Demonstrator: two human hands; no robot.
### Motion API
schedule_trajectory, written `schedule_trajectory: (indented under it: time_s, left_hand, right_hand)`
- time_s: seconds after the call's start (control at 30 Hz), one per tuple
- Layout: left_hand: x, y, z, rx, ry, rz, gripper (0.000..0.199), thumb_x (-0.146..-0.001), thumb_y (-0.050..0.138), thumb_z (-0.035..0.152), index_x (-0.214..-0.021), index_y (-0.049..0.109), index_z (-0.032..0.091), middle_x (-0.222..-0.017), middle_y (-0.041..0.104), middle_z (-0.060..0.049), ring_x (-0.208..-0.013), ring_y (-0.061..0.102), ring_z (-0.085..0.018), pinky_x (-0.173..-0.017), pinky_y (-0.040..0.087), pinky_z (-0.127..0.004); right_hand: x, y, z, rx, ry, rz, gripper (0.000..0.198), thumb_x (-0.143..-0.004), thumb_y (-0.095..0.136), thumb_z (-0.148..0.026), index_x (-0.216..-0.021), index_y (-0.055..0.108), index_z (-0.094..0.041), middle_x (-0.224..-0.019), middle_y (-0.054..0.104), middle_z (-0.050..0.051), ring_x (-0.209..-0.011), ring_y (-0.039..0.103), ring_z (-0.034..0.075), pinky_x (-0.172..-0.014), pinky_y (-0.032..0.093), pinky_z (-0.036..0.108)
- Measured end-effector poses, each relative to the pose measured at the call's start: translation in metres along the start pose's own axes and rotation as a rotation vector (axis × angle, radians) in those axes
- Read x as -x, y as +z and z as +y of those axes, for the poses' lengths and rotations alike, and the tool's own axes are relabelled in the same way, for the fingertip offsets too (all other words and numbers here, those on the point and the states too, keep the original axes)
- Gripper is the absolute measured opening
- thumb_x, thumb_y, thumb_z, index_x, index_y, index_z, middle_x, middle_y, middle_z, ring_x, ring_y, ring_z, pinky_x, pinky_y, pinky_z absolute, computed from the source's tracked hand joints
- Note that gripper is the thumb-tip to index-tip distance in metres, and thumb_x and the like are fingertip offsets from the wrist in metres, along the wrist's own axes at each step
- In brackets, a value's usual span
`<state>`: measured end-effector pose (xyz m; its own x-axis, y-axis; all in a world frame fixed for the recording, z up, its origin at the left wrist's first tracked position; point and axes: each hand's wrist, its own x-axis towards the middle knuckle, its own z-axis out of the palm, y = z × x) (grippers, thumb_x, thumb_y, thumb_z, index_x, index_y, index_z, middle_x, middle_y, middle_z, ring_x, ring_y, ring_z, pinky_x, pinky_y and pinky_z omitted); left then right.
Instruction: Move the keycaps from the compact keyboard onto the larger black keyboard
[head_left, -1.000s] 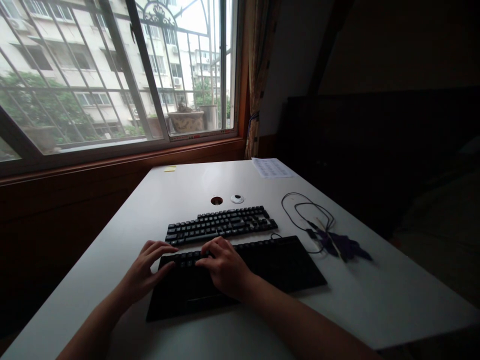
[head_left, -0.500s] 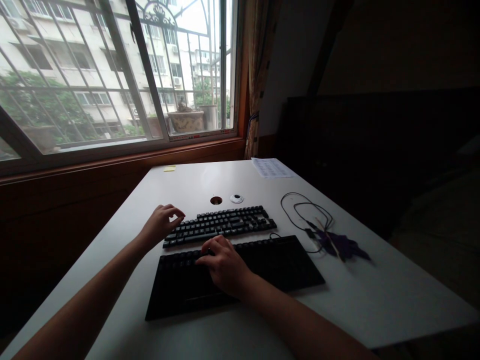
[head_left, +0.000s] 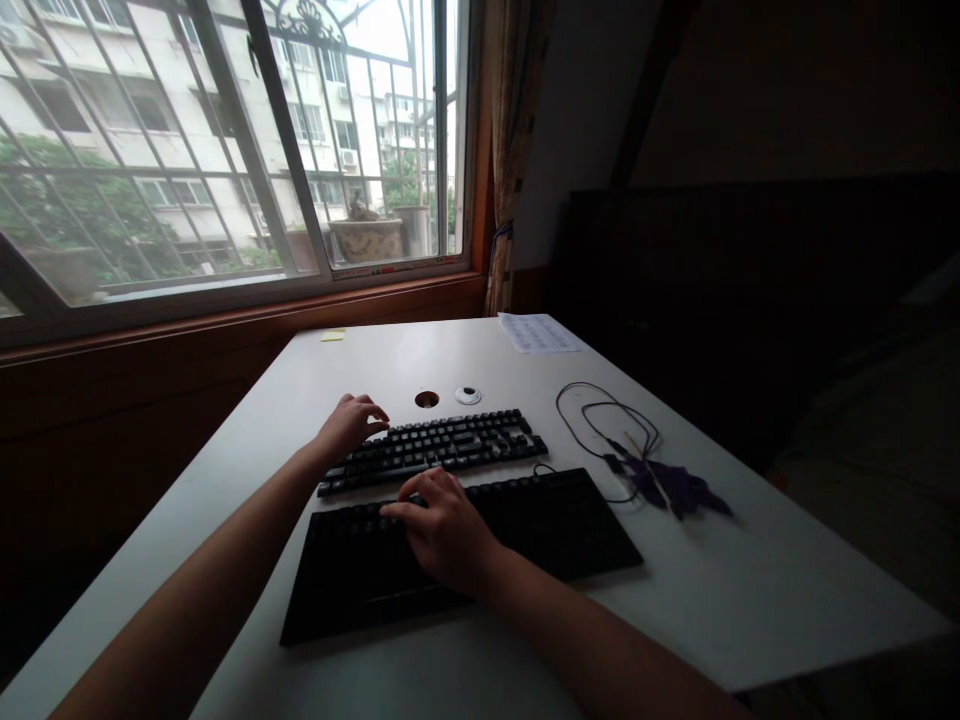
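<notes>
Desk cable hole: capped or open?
Open. The cable hole shows as a dark uncovered opening in the desk; its round cap lies beside it.

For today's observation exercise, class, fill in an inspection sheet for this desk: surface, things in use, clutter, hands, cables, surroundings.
Surface: white desk, with a round cable hole and its loose cap beside it.
Things in use: near keyboard with a wide palm rest; far keyboard just behind it.
Clutter: printed sheet, yellow sticky note, purple paper shape with a thin stick across it.
Hands: left hand at the far keyboard's left end; right hand on the near keyboard's keys.
Cables: thin black cable looped loosely on the desk.
Surroundings: barred window, curtain, dark furniture to the right.
</notes>
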<state>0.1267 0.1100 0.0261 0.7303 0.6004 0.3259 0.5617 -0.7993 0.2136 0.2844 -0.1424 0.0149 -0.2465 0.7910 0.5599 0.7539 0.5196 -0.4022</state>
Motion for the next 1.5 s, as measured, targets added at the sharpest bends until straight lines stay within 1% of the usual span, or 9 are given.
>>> schedule_trajectory:
  time_s: [0.23, 0.37, 0.63, 0.87, 1.07, 1.2, 1.3, 1.4, 1.5]
  left_hand:
    - [-0.003, 0.006, -0.003, -0.003, 0.006, -0.019, 0.029, -0.085, 0.068, 0.053, -0.091, 0.081, 0.027, -0.098, 0.071, -0.010, -0.092, 0.056, -0.028, -0.089, 0.043, -0.041]
    - [-0.003, 0.007, -0.002, -0.001, 0.006, -0.035, 0.028, -0.085, 0.069, 0.053, -0.090, 0.081, 0.028, -0.097, 0.070, -0.009, -0.092, 0.055, -0.028, -0.089, 0.043, -0.041]
    - [-0.004, 0.007, -0.006, -0.024, -0.016, -0.043, 0.019, -0.086, 0.070, 0.046, -0.088, 0.082, 0.031, -0.097, 0.070, -0.008, -0.094, 0.054, -0.028, -0.087, 0.042, -0.039]
    - [-0.001, 0.002, -0.019, -0.080, -0.059, -0.058, 0.020, -0.089, 0.065, 0.041, -0.088, 0.082, 0.029, -0.099, 0.069, -0.008, -0.095, 0.053, -0.027, -0.089, 0.042, -0.038]
    - [0.009, -0.008, -0.035, -0.130, -0.102, -0.057, 0.021, -0.089, 0.064, 0.039, -0.088, 0.082, 0.028, -0.099, 0.070, -0.009, -0.096, 0.053, -0.028, -0.090, 0.042, -0.039]
    - [0.016, -0.012, -0.048, -0.136, -0.100, -0.069, 0.021, -0.088, 0.064, 0.040, -0.089, 0.081, 0.028, -0.100, 0.071, -0.008, -0.092, 0.055, -0.026, -0.093, 0.041, -0.040]
    - [0.017, -0.013, -0.056, -0.125, -0.091, -0.073, 0.023, -0.090, 0.063, 0.040, -0.093, 0.081, 0.026, -0.101, 0.071, -0.008, -0.089, 0.057, -0.024, -0.095, 0.040, -0.040]
    - [0.018, -0.014, -0.059, -0.112, -0.088, -0.065, 0.025, -0.092, 0.061, 0.040, -0.096, 0.080, 0.025, -0.102, 0.072, -0.008, -0.089, 0.059, -0.023, -0.096, 0.040, -0.040]
    - [0.019, -0.012, -0.059, -0.102, -0.083, -0.061, 0.026, -0.091, 0.062, 0.043, -0.096, 0.080, 0.025, -0.101, 0.072, -0.008, -0.090, 0.060, -0.024, -0.095, 0.040, -0.039]
  right_hand:
    - [0.000, -0.003, -0.002, -0.015, -0.013, 0.009, 0.042, -0.082, 0.060, -0.008, -0.118, 0.071, -0.028, -0.113, 0.064, 0.006, -0.106, 0.049, 0.025, -0.094, 0.042, 0.043]
    - [0.000, -0.003, -0.002, -0.019, -0.020, 0.019, 0.042, -0.082, 0.060, -0.007, -0.118, 0.071, -0.027, -0.112, 0.064, 0.006, -0.106, 0.049, 0.025, -0.095, 0.042, 0.043]
    - [0.000, -0.003, -0.001, -0.022, -0.021, 0.019, 0.041, -0.083, 0.061, -0.009, -0.118, 0.070, -0.028, -0.113, 0.064, 0.006, -0.106, 0.049, 0.025, -0.095, 0.041, 0.043]
    - [0.000, -0.003, 0.000, -0.023, -0.029, 0.013, 0.041, -0.082, 0.062, -0.008, -0.118, 0.070, -0.027, -0.113, 0.064, 0.006, -0.105, 0.050, 0.024, -0.094, 0.041, 0.042]
    - [-0.001, -0.008, -0.001, -0.022, -0.029, 0.017, 0.040, -0.082, 0.061, -0.007, -0.116, 0.071, -0.027, -0.113, 0.064, 0.005, -0.105, 0.051, 0.025, -0.094, 0.042, 0.043]
    - [-0.002, -0.013, -0.002, -0.034, -0.022, 0.037, 0.040, -0.081, 0.061, -0.006, -0.112, 0.072, -0.027, -0.111, 0.064, 0.005, -0.105, 0.051, 0.024, -0.093, 0.042, 0.042]
    - [-0.002, -0.013, 0.000, -0.035, -0.023, 0.053, 0.039, -0.081, 0.061, -0.006, -0.112, 0.072, -0.027, -0.110, 0.065, 0.005, -0.104, 0.052, 0.024, -0.093, 0.042, 0.042]
    - [-0.001, -0.013, 0.002, -0.039, -0.021, 0.063, 0.039, -0.082, 0.060, -0.006, -0.112, 0.072, -0.027, -0.109, 0.065, 0.005, -0.104, 0.052, 0.024, -0.092, 0.042, 0.041]
    - [-0.001, -0.013, 0.002, -0.035, -0.018, 0.072, 0.040, -0.082, 0.059, -0.006, -0.113, 0.072, -0.027, -0.111, 0.064, 0.005, -0.105, 0.052, 0.024, -0.093, 0.042, 0.041]
